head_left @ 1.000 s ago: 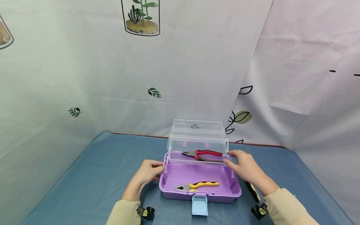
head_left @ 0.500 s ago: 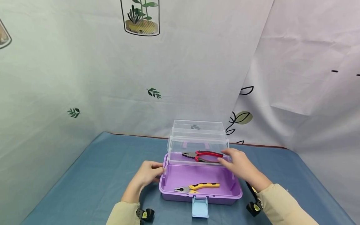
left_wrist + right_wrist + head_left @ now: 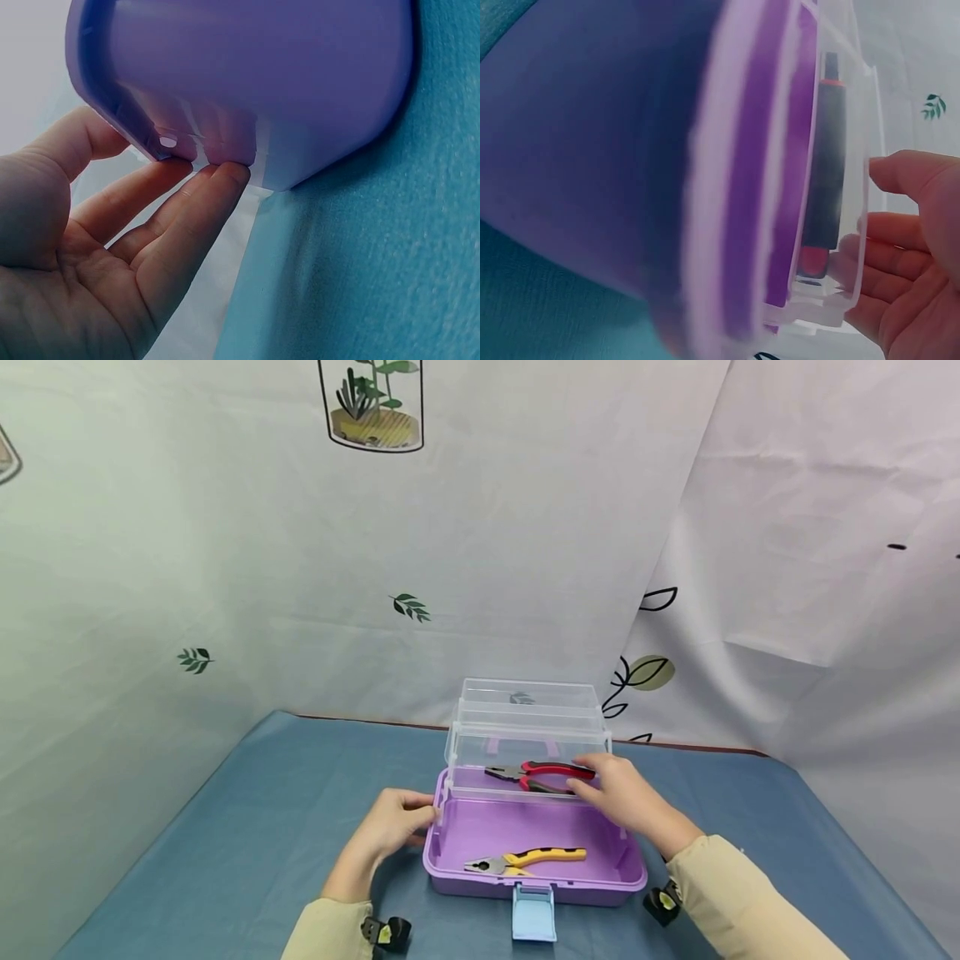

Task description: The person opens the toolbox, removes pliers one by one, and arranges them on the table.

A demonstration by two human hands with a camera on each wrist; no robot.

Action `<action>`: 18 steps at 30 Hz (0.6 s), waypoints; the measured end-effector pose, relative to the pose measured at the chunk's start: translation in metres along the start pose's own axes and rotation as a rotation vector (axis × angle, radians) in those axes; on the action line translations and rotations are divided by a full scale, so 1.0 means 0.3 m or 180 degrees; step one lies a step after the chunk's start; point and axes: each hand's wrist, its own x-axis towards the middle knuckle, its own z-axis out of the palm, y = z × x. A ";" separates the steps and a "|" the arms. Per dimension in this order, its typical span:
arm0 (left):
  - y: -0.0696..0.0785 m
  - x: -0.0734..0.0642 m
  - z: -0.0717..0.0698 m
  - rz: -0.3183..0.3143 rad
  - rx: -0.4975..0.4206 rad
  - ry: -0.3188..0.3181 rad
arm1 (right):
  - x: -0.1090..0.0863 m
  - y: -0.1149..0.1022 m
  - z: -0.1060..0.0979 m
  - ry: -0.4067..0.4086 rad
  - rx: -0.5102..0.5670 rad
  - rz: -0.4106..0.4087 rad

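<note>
A purple toolbox (image 3: 517, 822) stands with its clear lid (image 3: 525, 693) raised at the back. My left hand (image 3: 393, 822) grips its left side, thumb at the rim and fingertips against the outer wall (image 3: 262, 60). Red-and-black pliers (image 3: 555, 768) lie in the clear upper tray (image 3: 480, 792), jaws to the left. Over the tray's right end, my right hand (image 3: 622, 793) is spread, thumb and fingertips around the pliers' handle ends in the head view. In the right wrist view its fingers overlap the clear tray wall. Yellow-handled pliers (image 3: 551, 855) lie at the bottom front.
A light blue latch (image 3: 533, 917) hangs from the toolbox's front edge. Blue cloth (image 3: 300, 810) covers the table. Behind it hangs a pale patterned curtain (image 3: 525, 568). Each wrist bears a small black camera.
My right hand has moved left from the tray's right edge to over the red pliers' handle ends. The left hand keeps its grip on the toolbox.
</note>
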 end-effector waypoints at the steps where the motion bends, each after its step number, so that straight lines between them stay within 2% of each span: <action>1: 0.001 0.000 0.000 -0.0005 0.0002 0.0004 | 0.004 0.000 0.003 -0.0017 -0.0003 0.0000; 7: -0.001 0.005 0.003 -0.0038 0.0008 0.0039 | 0.030 0.005 0.006 -0.0191 0.0044 0.0024; 14: -0.002 0.009 0.002 -0.0045 0.0008 0.0034 | 0.064 0.008 -0.015 -0.0521 0.0077 0.0111; 18: -0.004 0.012 0.005 -0.0053 -0.0002 0.0035 | 0.073 0.009 -0.019 -0.0599 0.0056 0.0091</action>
